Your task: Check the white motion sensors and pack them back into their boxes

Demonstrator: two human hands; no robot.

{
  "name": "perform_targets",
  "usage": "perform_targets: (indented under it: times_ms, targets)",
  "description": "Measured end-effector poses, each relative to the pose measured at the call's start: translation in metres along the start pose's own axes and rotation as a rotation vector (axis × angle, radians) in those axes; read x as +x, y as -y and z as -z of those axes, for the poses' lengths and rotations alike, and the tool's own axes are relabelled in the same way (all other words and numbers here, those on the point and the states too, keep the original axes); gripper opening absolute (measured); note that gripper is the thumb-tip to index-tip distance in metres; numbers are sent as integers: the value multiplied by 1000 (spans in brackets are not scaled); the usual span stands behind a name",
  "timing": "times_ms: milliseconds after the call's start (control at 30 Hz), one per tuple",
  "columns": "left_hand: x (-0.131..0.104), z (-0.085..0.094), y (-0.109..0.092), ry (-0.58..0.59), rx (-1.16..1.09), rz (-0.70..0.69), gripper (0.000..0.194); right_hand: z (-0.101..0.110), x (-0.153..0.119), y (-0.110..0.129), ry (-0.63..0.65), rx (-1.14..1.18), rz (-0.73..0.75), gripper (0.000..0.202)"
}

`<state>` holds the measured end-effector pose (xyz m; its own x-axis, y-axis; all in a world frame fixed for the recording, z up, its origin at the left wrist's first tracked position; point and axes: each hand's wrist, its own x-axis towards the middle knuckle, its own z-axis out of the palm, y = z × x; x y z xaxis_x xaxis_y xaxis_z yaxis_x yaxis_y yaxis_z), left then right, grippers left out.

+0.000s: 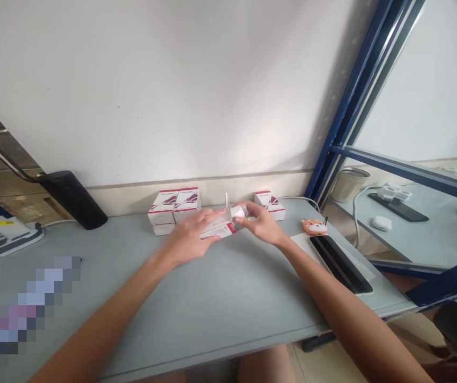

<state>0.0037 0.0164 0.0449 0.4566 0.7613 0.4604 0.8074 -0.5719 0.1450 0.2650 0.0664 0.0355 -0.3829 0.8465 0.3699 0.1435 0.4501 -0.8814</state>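
My left hand (191, 235) is wrapped round a white and red box (219, 231) that lies on its side just above the grey table (212, 298). An end flap of this box stands up at its right end. At that end my right hand (258, 222) has its fingers closed on a small item in clear plastic wrapping (238, 211). What is inside the wrapping is too small to tell. Behind my left hand, white boxes with red edges (174, 205) are stacked by the wall. One more such box (268, 205) stands behind my right hand.
At the left are a black cylinder (74, 201) on a metal arm, a white device (8, 239) and a pixelated patch. On the right lie an orange animal-faced object (315, 227) and a black slab (340, 263). Beyond a blue frame (407, 165), another person's hand rests on a table.
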Motion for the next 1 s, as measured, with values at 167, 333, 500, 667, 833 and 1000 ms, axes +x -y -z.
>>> perform_targets:
  times_ms: [167,333,500,667,833,1000]
  targets:
    - [61,16,-2,-189,71,-40,57,28,13,-16,-374,291,-16,44]
    - [104,0,9,-99,139,-93,52,55,19,-27,-730,551,-83,48]
    - [102,-33,20,93,173,-51,52,59,20,-33,-836,495,-66,48]
    - [102,-41,28,179,179,-10,54,44,19,-33,-731,461,-75,47]
    - [86,-37,4,10,-4,41,61,38,17,-27,-637,506,-131,47]
    - [33,-31,-35,-172,-1152,559,66,26,10,-15,-332,540,-257,47]
